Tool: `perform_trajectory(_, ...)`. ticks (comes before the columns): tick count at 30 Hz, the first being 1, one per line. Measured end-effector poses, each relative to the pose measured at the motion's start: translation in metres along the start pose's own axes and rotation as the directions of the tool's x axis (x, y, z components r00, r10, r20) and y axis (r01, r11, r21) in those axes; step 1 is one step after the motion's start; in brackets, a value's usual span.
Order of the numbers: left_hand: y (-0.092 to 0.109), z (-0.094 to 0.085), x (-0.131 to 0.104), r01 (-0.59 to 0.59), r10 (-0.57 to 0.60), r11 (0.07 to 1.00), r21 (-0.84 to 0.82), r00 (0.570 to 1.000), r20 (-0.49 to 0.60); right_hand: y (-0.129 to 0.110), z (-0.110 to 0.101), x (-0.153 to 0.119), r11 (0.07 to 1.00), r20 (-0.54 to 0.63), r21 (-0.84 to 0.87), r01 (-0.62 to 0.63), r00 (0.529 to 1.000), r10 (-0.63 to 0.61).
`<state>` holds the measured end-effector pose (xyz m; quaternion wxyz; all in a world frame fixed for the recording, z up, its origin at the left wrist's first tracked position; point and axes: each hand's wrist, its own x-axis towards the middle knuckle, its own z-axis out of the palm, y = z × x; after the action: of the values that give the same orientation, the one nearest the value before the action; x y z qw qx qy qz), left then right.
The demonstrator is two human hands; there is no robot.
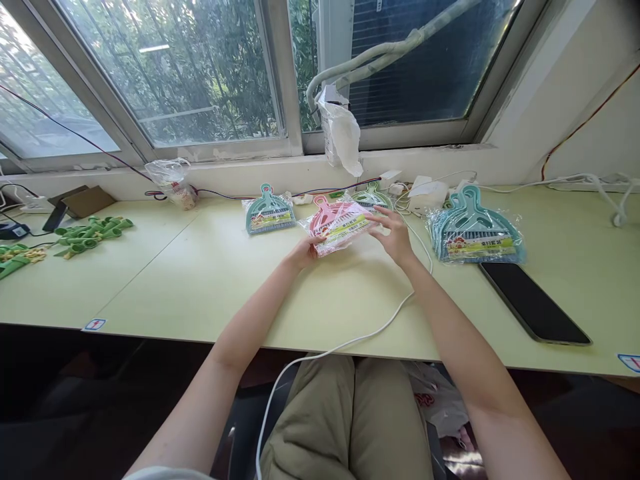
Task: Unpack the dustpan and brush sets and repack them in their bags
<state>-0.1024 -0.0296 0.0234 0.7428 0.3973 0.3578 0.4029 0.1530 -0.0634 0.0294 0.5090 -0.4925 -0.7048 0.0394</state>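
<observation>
A pink dustpan-and-brush set (336, 223) in clear plastic wrap, with a yellow-green label, is held tilted above the table. My left hand (303, 254) is closed on its lower left corner. At its right edge, my right hand (393, 235) grips the wrap between thumb and fingers. Just behind lies a green dustpan set (373, 196), partly hidden by the pink one. To the left, a wrapped teal dustpan set (271, 210) rests flat. A stack of teal dustpan sets (475, 227) sits to the right of my right hand.
A black phone (534, 303) lies at the right. A white cable (370, 335) crosses the table and drops over the front edge. Green rolled pieces (93, 235), a cardboard box (87, 201) and a clear bag (175, 183) are at the left, by the window wall.
</observation>
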Motion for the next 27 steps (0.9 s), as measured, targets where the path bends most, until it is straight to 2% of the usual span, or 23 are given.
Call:
perform_trajectory(3, 0.002, -0.001, 0.000, 0.044, -0.044, 0.999, 0.017, 0.999, 0.017, 0.000, -0.005, 0.001, 0.999, -0.087, 0.003, 0.035, 0.996, -0.035)
perform_trajectory(12, 0.009, -0.011, 0.001, 0.134, -0.133, 0.985, 0.112, 0.991, -0.010, 0.005, -0.006, -0.001, 0.985, -0.008, -0.134, 0.107, 0.994, -0.109)
perform_trajectory(18, 0.006, -0.012, 0.004, 0.126, -0.131, 0.979, 0.160, 0.991, 0.019, 0.007, -0.006, -0.002, 0.973, -0.034, -0.228, 0.040, 0.998, -0.049)
perform_trajectory(21, 0.005, -0.012, 0.005, 0.146, -0.154, 0.975, 0.166, 0.987, 0.038, 0.010, -0.006, -0.001, 0.981, -0.040, -0.196, 0.012, 0.999, -0.020)
perform_trajectory(27, 0.008, -0.009, 0.000, 0.133, -0.154, 0.968, 0.213, 0.985, 0.082, 0.008, -0.005, 0.000, 0.999, -0.071, -0.017, -0.047, 0.996, 0.046)
